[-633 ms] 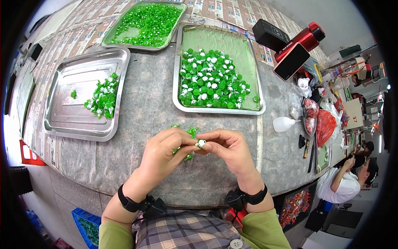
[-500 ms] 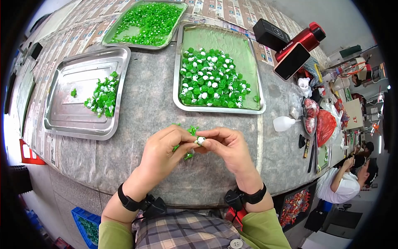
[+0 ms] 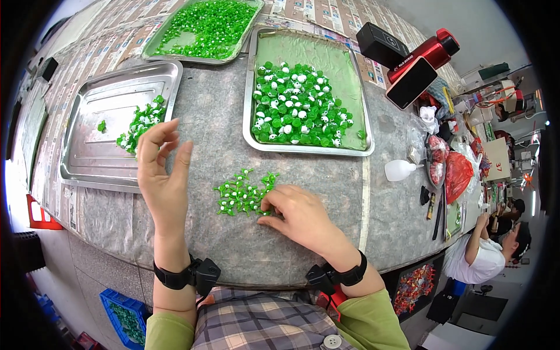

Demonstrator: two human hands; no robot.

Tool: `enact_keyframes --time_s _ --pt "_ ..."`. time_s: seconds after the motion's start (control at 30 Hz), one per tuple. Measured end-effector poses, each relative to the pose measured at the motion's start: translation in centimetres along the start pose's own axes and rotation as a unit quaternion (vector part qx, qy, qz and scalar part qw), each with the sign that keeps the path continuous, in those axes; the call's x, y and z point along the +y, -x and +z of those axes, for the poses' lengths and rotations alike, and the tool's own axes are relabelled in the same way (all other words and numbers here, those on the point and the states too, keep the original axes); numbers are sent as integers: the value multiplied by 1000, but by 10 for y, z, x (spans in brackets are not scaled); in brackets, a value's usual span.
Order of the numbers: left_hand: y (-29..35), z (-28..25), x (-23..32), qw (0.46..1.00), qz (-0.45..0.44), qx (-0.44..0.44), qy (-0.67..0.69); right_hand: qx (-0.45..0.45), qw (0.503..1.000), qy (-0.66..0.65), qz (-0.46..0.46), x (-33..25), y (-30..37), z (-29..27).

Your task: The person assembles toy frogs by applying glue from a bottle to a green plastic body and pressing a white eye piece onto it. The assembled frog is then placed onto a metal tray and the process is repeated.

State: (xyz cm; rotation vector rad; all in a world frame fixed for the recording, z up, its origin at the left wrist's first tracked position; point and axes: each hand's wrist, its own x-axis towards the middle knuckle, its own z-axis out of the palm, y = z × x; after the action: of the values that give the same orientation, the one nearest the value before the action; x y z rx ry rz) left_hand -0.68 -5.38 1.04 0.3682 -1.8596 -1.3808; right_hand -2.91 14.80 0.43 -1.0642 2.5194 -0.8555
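Observation:
My left hand point(image 3: 163, 171) is raised at the near right edge of the shallow metal tray point(image 3: 87, 140). Its thumb and fingers are apart, with nothing between them. In that tray a small heap of green-and-white pieces point(image 3: 144, 121) is partly hidden behind my fingers. My right hand point(image 3: 300, 217) rests at the right side of a loose pile of small green pieces with white spots and thin limb-like ends point(image 3: 239, 195). Its fingers are curled, and a gap shows between thumb and forefinger beside the pile's edge.
A lined metal tray point(image 3: 309, 153) ahead holds many round green-and-white beads point(image 3: 297, 105). Behind it to the left, another tray point(image 3: 146, 53) is full of small green pieces. At the right are a phone point(image 3: 412, 83), red bottle point(image 3: 429, 55), black box point(image 3: 382, 44) and white squeeze bottle point(image 3: 399, 170).
My hands were together, pinching a green-and-white piece. They have parted: the left moved up and left to the tray, the right went down to the pile. The piece no longer shows between them.

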Motion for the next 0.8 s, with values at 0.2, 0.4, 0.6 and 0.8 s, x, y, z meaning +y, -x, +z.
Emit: enact_keyframes --time_s 0.2,0.4,0.6,0.8 --pt "22 10 10 942 -200 -214 162 -6 998 -62 13 2 0 -11" --pt "36 20 15 826 -327 -404 219 147 932 -332 -17 6 5 -26" --pt "47 28 11 682 -477 -396 388 192 940 -280 -32 0 7 -25" --pt "39 23 13 736 -453 -288 413 566 795 -197 89 19 45 -88"
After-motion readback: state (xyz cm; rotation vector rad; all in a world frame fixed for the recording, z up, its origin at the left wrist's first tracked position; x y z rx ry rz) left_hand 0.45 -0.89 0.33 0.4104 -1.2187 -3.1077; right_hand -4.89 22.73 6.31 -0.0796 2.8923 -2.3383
